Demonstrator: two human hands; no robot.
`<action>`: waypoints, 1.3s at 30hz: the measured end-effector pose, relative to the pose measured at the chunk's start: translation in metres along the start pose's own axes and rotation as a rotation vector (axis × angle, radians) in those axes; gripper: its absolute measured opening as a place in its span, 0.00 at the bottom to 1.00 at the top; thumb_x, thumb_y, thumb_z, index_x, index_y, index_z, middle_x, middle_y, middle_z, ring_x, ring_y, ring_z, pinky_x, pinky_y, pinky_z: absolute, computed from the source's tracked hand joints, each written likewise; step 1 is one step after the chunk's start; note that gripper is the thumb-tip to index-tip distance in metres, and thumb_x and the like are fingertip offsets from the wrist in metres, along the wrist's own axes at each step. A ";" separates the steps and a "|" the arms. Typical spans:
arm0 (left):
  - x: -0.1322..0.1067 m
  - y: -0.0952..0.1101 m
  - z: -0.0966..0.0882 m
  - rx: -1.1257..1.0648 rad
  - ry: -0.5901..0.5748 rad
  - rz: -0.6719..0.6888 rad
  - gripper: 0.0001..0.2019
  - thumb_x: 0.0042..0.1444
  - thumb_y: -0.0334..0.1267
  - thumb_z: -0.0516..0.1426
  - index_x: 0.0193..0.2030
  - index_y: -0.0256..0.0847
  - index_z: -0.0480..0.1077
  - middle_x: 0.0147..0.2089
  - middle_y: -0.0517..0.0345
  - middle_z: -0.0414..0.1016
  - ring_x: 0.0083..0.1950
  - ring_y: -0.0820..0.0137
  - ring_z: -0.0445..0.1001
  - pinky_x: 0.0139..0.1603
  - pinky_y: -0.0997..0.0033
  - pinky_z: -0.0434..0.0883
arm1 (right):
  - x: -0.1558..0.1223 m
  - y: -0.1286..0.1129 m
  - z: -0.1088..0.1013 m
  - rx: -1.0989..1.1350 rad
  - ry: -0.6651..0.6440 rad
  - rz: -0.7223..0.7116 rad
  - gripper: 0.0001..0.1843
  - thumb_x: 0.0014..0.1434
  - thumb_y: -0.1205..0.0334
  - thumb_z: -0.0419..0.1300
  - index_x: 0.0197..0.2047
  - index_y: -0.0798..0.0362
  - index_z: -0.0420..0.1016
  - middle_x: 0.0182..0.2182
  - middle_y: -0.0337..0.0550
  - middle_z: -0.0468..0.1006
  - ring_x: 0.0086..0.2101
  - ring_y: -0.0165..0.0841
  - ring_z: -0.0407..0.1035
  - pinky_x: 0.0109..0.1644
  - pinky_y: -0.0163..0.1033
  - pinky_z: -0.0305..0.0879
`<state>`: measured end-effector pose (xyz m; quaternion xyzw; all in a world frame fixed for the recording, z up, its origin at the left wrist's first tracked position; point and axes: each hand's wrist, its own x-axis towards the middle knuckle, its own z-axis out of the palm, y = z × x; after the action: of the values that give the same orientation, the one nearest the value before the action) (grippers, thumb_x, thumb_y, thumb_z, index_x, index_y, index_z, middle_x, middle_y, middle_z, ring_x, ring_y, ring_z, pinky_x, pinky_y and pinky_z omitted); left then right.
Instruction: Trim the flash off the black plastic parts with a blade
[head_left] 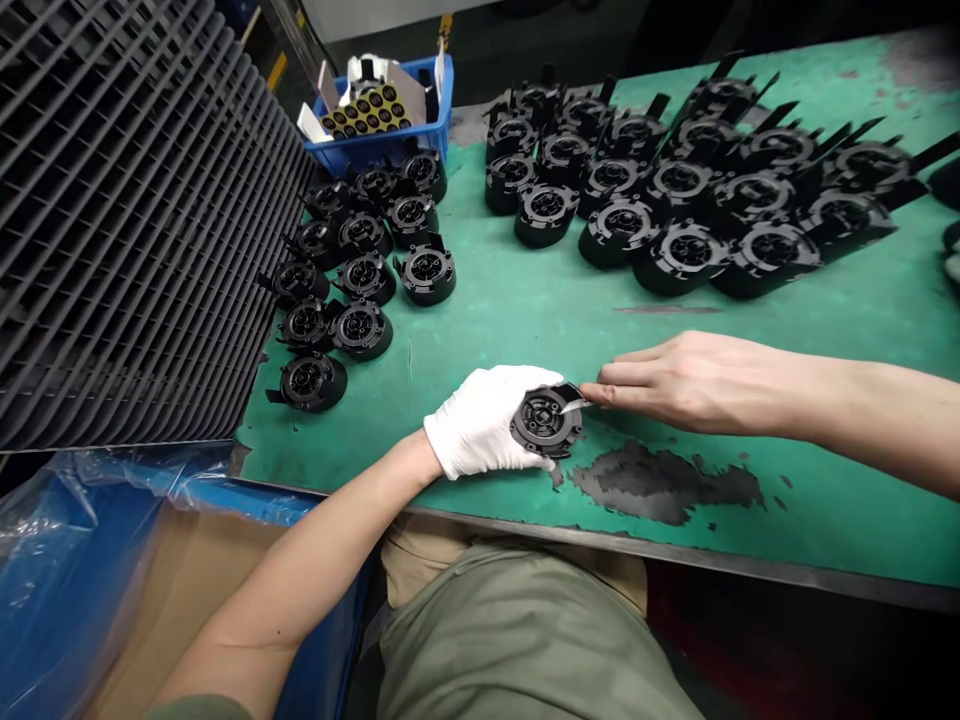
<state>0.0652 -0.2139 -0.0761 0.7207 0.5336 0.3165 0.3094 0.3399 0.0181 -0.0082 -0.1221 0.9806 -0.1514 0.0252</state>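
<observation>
My left hand (pixel 484 420), in a white glove, is wrapped around a round black plastic housing (pixel 546 420) near the front edge of the green table. The housing's ribbed, ringed face is turned up towards me. From the right, my bare right hand (pixel 664 380) pinches a small, thin metal blade (pixel 574 406), its tip at the housing's upper right rim. Most of the blade's grip is hidden by my fingers. Similar black housings (pixel 362 328) stand in rows at the left, with no long strips standing out from them.
More black housings (pixel 688 255), many with long upright tabs, are grouped at the back right. A blue bin (pixel 375 150) holds a sheet of round stickers (pixel 369 112). Stacked black grilles (pixel 127 220) rise at the left. A plastic-lined blue crate (pixel 67 570) sits below.
</observation>
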 end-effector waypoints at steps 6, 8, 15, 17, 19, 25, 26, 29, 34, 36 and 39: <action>0.001 0.003 0.004 -0.013 0.036 -0.062 0.61 0.50 0.77 0.88 0.82 0.46 0.80 0.79 0.33 0.90 0.81 0.31 0.90 0.88 0.29 0.85 | -0.003 -0.009 0.007 -0.087 0.045 0.071 0.31 0.91 0.67 0.47 0.74 0.52 0.92 0.39 0.44 0.84 0.33 0.35 0.69 0.37 0.46 0.57; -0.004 0.007 0.008 -0.016 0.069 -0.096 0.61 0.50 0.77 0.88 0.82 0.44 0.80 0.78 0.32 0.91 0.79 0.32 0.91 0.87 0.30 0.85 | -0.006 -0.019 0.011 -0.126 0.082 0.090 0.29 0.89 0.70 0.50 0.73 0.53 0.92 0.38 0.43 0.83 0.31 0.34 0.67 0.36 0.46 0.55; -0.045 0.011 0.008 0.144 0.146 -0.182 0.67 0.51 0.80 0.86 0.88 0.46 0.73 0.84 0.29 0.85 0.84 0.29 0.87 0.88 0.24 0.84 | -0.001 -0.081 0.037 -0.213 0.418 0.257 0.20 0.88 0.65 0.61 0.76 0.49 0.83 0.41 0.40 0.87 0.34 0.35 0.81 0.35 0.43 0.69; -0.054 0.008 0.005 0.158 0.142 -0.181 0.69 0.50 0.79 0.87 0.90 0.46 0.71 0.85 0.29 0.84 0.84 0.28 0.86 0.89 0.24 0.84 | 0.008 -0.095 0.047 -0.137 0.434 0.328 0.16 0.89 0.61 0.63 0.73 0.48 0.84 0.44 0.43 0.91 0.35 0.37 0.85 0.37 0.43 0.75; -0.057 0.006 0.003 0.148 0.139 -0.182 0.72 0.50 0.79 0.87 0.92 0.45 0.68 0.84 0.29 0.85 0.83 0.29 0.87 0.89 0.25 0.83 | 0.017 -0.102 0.054 -0.065 0.431 0.361 0.11 0.90 0.57 0.63 0.67 0.48 0.84 0.47 0.45 0.93 0.37 0.39 0.88 0.39 0.44 0.80; -0.047 0.008 0.004 0.093 0.157 -0.174 0.64 0.48 0.81 0.86 0.82 0.44 0.77 0.77 0.31 0.89 0.79 0.28 0.90 0.84 0.25 0.87 | 0.034 -0.101 0.045 -0.137 0.412 0.293 0.08 0.93 0.59 0.59 0.63 0.50 0.80 0.42 0.41 0.90 0.33 0.37 0.85 0.34 0.44 0.75; -0.045 0.008 0.004 0.078 0.154 -0.167 0.62 0.48 0.81 0.86 0.79 0.45 0.79 0.75 0.32 0.90 0.77 0.28 0.91 0.83 0.26 0.88 | 0.035 -0.101 0.041 -0.169 0.393 0.272 0.09 0.93 0.59 0.59 0.64 0.51 0.80 0.41 0.40 0.88 0.33 0.36 0.85 0.34 0.44 0.74; -0.044 0.007 0.003 0.036 0.151 -0.136 0.60 0.50 0.82 0.84 0.77 0.44 0.79 0.72 0.33 0.91 0.75 0.30 0.92 0.81 0.28 0.90 | 0.037 -0.099 0.033 -0.263 0.384 0.249 0.10 0.94 0.60 0.59 0.65 0.54 0.80 0.38 0.38 0.83 0.31 0.35 0.82 0.32 0.45 0.71; -0.048 0.004 0.005 0.053 0.154 -0.126 0.63 0.52 0.84 0.83 0.82 0.41 0.76 0.76 0.29 0.89 0.79 0.30 0.90 0.85 0.27 0.87 | 0.035 -0.099 0.032 -0.261 0.368 0.254 0.12 0.94 0.60 0.58 0.68 0.54 0.80 0.38 0.37 0.81 0.30 0.34 0.79 0.33 0.45 0.70; -0.049 0.004 0.005 0.058 0.153 -0.106 0.63 0.53 0.82 0.83 0.83 0.41 0.76 0.77 0.29 0.89 0.79 0.30 0.90 0.85 0.27 0.86 | 0.034 -0.102 0.032 -0.240 0.369 0.261 0.13 0.94 0.60 0.57 0.70 0.53 0.79 0.37 0.36 0.80 0.29 0.34 0.77 0.33 0.44 0.69; -0.049 0.003 0.006 0.053 0.156 -0.079 0.63 0.54 0.82 0.83 0.83 0.41 0.76 0.77 0.28 0.89 0.79 0.30 0.90 0.85 0.27 0.87 | 0.034 -0.106 0.030 -0.264 0.356 0.254 0.13 0.93 0.63 0.56 0.70 0.53 0.80 0.35 0.35 0.76 0.28 0.34 0.72 0.31 0.45 0.64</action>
<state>0.0602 -0.2623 -0.0834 0.6800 0.5926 0.3450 0.2597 0.3338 -0.0972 -0.0050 0.0287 0.9883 -0.0365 -0.1454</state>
